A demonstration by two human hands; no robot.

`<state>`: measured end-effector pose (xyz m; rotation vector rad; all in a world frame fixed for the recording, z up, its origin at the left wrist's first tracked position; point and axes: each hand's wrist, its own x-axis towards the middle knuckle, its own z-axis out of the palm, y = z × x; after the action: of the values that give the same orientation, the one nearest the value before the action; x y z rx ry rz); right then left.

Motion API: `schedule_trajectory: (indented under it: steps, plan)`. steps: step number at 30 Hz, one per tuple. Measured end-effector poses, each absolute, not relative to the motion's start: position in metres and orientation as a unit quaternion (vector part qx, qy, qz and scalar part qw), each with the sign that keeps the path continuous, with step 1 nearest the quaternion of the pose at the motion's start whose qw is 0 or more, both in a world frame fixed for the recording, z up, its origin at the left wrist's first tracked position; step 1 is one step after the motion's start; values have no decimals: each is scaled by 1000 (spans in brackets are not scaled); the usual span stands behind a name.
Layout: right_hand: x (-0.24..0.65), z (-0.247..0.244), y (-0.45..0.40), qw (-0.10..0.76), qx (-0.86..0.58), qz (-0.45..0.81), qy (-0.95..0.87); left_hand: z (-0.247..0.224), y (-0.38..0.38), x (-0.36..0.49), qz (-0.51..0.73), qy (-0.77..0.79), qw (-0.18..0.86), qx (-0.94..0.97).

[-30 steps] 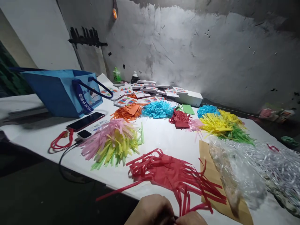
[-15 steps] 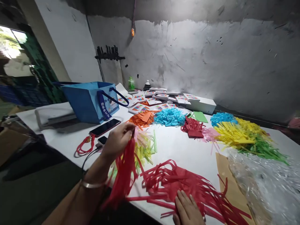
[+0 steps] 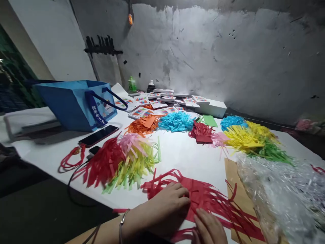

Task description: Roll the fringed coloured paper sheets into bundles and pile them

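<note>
A sheet of red fringed tissue paper (image 3: 200,189) is spread flat at the table's near edge, its cut strips splayed left and right. My left hand (image 3: 169,200) is over its left part, fingers curled and closed on the paper; the thumb is hidden. Beside it my right hand (image 3: 210,225) rests on the sheet's near side with fingers stretched out, partly cut off by the bottom edge. To the left lies a red tassel bunch (image 3: 105,161), next to layered pink, yellow and green fringe (image 3: 137,152).
Further back are orange (image 3: 143,124), blue (image 3: 176,121) and dark red fringe bunches (image 3: 202,132). Boxes (image 3: 165,101) are piled by the wall. On the left stand a blue bag (image 3: 73,105) and a phone (image 3: 99,135). Clear plastic wrap (image 3: 276,193) covers the right, beside brown card (image 3: 231,169).
My left hand has let go of the red tassel bunch, now lying beside the pink fringe, and come right onto the red sheet. My right hand stays on the sheet. The view has shifted right.
</note>
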<state>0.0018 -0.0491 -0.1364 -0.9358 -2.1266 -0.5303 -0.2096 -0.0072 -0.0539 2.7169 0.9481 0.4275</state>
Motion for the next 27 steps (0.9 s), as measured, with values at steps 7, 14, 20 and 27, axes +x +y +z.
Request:
schedule_trajectory:
  steps: [7,14,20,27]
  plan:
    - [40,-134,-52,323,-408,-176,-835,-52,11,-221,148,346,118,919]
    - [44,-136,-63,335,-422,-166,-826,-47,24,-276,191,475,100,853]
    - [46,-140,-66,378,-432,-132,-808,-40,8,-297,311,592,-79,739]
    - [15,-114,-63,337,-393,-206,-830,-65,-21,-229,240,353,48,903]
